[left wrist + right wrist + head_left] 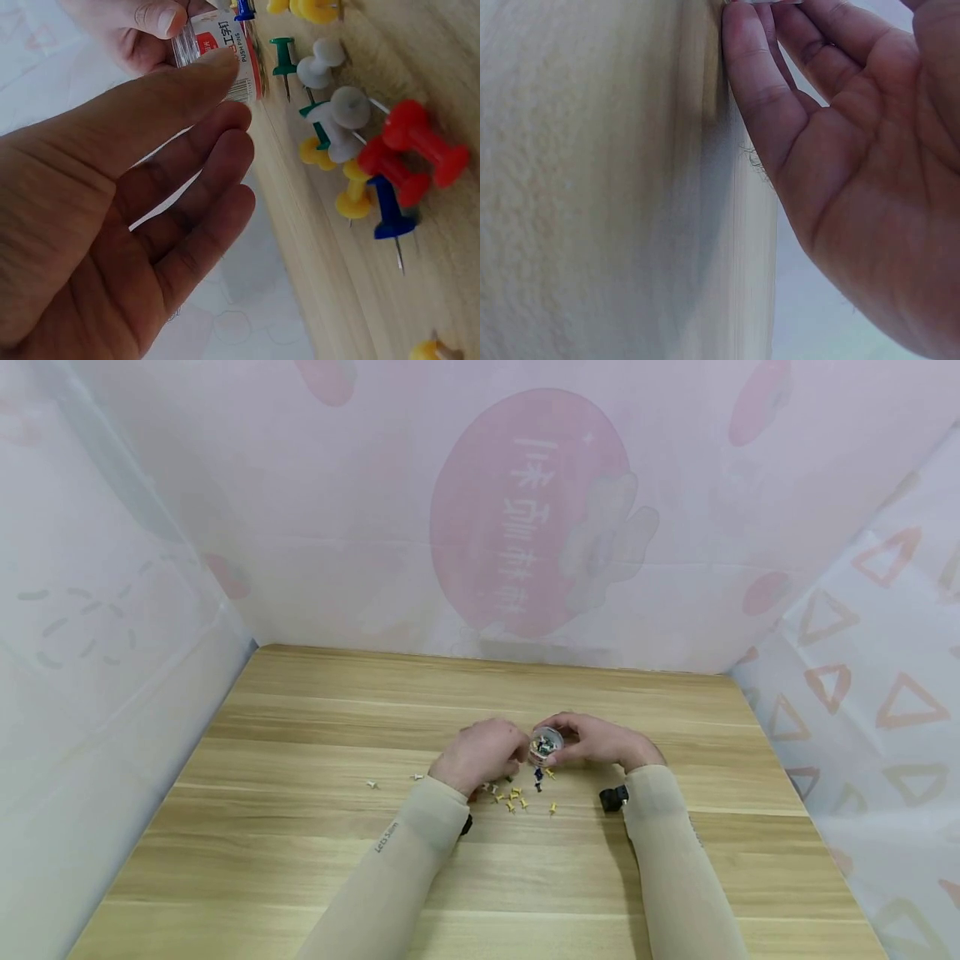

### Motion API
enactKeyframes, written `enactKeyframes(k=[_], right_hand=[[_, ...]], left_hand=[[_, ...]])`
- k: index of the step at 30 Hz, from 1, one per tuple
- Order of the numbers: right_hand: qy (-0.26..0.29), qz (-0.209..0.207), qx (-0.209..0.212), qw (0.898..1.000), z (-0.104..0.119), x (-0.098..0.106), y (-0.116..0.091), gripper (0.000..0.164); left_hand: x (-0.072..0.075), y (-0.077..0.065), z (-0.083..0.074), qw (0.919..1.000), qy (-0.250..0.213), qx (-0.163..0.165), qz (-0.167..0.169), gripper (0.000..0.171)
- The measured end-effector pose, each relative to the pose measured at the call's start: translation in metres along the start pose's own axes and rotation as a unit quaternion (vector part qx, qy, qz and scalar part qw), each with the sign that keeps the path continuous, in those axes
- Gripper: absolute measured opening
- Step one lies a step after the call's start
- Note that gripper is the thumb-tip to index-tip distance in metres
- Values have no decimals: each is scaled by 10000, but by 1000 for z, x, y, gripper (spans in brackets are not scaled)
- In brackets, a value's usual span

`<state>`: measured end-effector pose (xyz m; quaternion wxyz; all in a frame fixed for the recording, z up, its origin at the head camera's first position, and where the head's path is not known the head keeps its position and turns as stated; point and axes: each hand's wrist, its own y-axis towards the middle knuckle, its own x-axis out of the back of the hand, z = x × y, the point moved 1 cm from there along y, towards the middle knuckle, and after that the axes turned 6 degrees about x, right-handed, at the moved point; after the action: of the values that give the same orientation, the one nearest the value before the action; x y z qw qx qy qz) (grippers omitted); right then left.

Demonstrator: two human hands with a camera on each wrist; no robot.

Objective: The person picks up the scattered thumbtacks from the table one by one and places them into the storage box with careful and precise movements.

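Note:
A small clear tub of push pins [212, 41], with a printed label, is tilted low over the table. My right hand [600, 741] grips it round the side, and multicoloured pins show inside its mouth. Just left of the tub is my left hand [483, 752], its thumb overlapping the label in the left wrist view and its fingers loosely bent, with nothing seen between them. Beside that hand lie loose pins: two red pins [420, 142], white pins [341, 112], green pins [283, 56], yellow pins [352, 191] and a blue pin [390, 210].
The wooden table [300, 860] carries further yellow pins [523, 803] in front of the hands and two white pins [372, 785] off to the left. Printed cloth walls [337, 568] stand along the back and sides. Each wrist wears a small black camera [613, 799].

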<state>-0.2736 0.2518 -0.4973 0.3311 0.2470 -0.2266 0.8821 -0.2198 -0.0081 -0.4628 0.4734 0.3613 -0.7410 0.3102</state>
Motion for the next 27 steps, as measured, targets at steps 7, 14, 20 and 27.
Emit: enactKeyframes(k=[7, 14, 20, 27], right_hand=[[43, -1, 36, 10000, 2, -1, -1, 62], [11, -7, 33, 10000, 0, -1, -1, 62], [-10, -5, 22, 10000, 0, 0, -1, 62], [-107, -17, 36, 9999, 1, 0, -1, 63]], left_hand=[[-1, -5, 1, 9995, -53, 7, 303, 15], [-5, -5, 2, 9986, -179, 184, 470, 25], [-4, -5, 1, 9991, -129, 146, 372, 18], [2, -2, 0, 9999, 20, -39, -141, 8]])
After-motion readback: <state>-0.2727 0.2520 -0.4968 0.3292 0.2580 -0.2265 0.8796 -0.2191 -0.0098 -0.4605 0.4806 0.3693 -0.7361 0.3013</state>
